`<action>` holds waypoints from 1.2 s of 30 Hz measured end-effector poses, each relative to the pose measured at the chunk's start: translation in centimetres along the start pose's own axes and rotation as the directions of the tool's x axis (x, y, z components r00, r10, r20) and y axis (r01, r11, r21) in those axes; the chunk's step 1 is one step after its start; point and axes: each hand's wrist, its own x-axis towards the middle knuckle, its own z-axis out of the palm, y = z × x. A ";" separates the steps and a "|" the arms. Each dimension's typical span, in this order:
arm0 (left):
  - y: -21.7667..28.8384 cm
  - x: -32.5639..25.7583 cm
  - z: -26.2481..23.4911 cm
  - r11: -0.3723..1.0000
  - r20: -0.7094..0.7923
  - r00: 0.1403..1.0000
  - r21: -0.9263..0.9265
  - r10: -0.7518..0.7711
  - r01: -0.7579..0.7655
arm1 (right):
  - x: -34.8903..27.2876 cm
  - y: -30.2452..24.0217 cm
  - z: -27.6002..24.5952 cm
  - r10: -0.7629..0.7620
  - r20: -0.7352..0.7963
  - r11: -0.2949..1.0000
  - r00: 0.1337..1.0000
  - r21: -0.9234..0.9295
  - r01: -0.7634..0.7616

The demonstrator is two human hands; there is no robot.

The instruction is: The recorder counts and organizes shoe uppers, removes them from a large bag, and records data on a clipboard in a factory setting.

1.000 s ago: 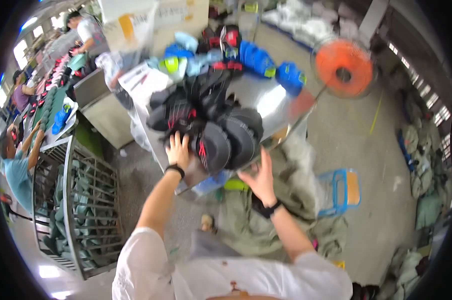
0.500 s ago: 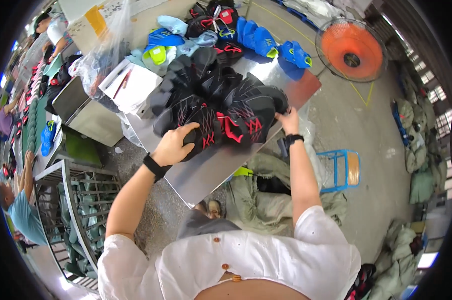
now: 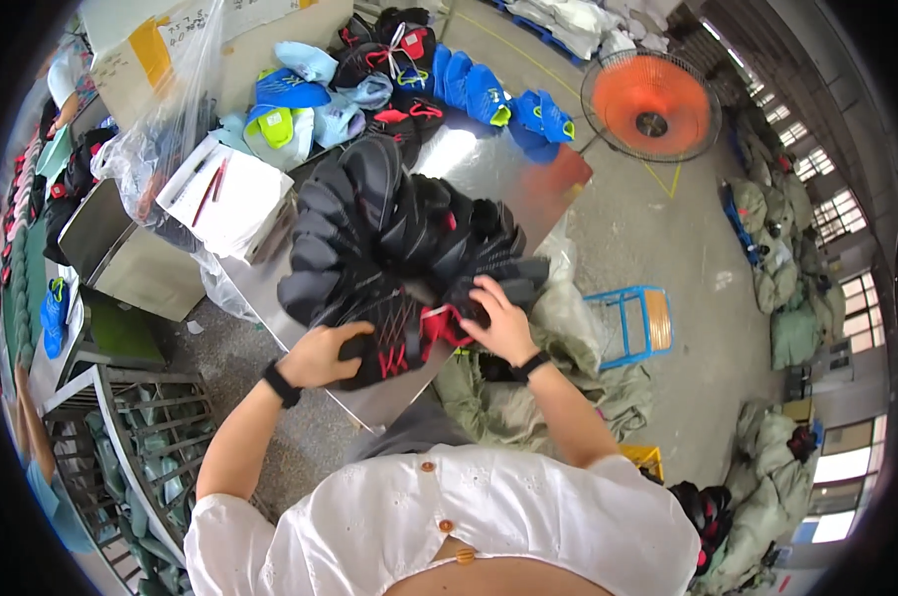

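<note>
1. Centrally, a pile of black shoe uppers (image 3: 399, 228) fans out over a shiny metal surface (image 3: 469, 159), and both of the person's hands rest at its near edge.
2. The left hand (image 3: 322, 355) lies at the lower left of the pile, its fingers curled around a black upper with red markings (image 3: 389, 348); a dark band sits on that wrist.
3. The right hand (image 3: 498, 323) rests on the lower right of the pile, fingers bent and pressing down on a dark upper with a red lining (image 3: 447, 323); this wrist also carries a dark band.
4. Between the two hands lies the red-marked upper, so the hands are near each other but not touching.
5. The rest of the black pile rises away from the hands, toward the far side of the surface.
6. Beyond the pile lie blue shoe parts (image 3: 488, 99), and pale blue and lime green ones (image 3: 290, 109) farther left.
7. A white box with pens on it (image 3: 225, 194) sits at the left edge of the surface, just beside the pile.
8. An orange floor fan (image 3: 652, 104) stands on the floor to the far right, well apart from the hands.
9. A small blue stool (image 3: 627, 323) stands on the floor to the right of the right hand, with greenish sacks (image 3: 528, 397) heaped below the surface.
</note>
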 end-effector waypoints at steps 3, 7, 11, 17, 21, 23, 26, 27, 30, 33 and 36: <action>-1.6 -3.2 -0.4 1.000 0.115 0.993 -0.030 0.007 -0.003 | -1.0 -1.6 -0.7 -0.058 0.238 0.961 0.970 0.276 -0.010; 1.3 -1.5 -2.6 0.975 0.132 0.986 0.213 -0.096 0.067 | 2.6 -1.4 -3.7 -0.206 0.486 0.944 0.849 0.326 0.042; 4.1 6.6 -7.5 0.760 -0.352 0.904 0.648 0.244 0.046 | 13.5 -1.8 -6.5 -0.301 0.193 0.937 0.934 0.244 0.251; -2.1 15.3 -6.4 0.449 -0.051 0.957 0.889 0.284 -0.086 | 22.0 -0.5 1.4 -0.790 0.299 0.582 0.535 0.089 0.808; -2.2 11.9 -9.0 0.561 -0.276 0.951 0.813 0.137 0.156 | 23.6 1.7 2.2 -0.673 0.439 0.706 0.595 0.139 0.695; -2.2 7.9 -9.9 0.650 -0.412 0.908 0.709 0.068 0.273 | 24.1 2.5 1.0 -0.617 0.518 0.732 0.592 0.103 0.673; -2.6 5.1 -7.6 0.493 -0.473 0.875 0.787 0.100 0.370 | 24.1 3.3 1.2 -0.671 0.441 0.715 0.596 0.174 0.677; -2.2 5.0 -7.5 0.498 -0.473 0.876 0.783 0.088 0.373 | 23.9 3.1 1.2 -0.674 0.421 0.719 0.607 0.184 0.670; -0.9 6.7 -6.9 0.327 -0.388 0.922 0.870 -0.006 0.369 | 23.5 2.4 0.6 -0.661 0.483 0.686 0.575 0.077 0.724; 0.4 9.7 -5.9 0.201 -0.319 0.926 0.912 -0.203 0.358 | 21.1 0.8 -1.7 -0.643 0.549 0.591 0.534 -0.089 0.802; -1.2 10.6 -6.7 0.163 -0.432 0.880 0.870 -0.198 0.464 | 18.2 0.4 -4.1 -0.640 0.593 0.524 0.488 -0.128 0.842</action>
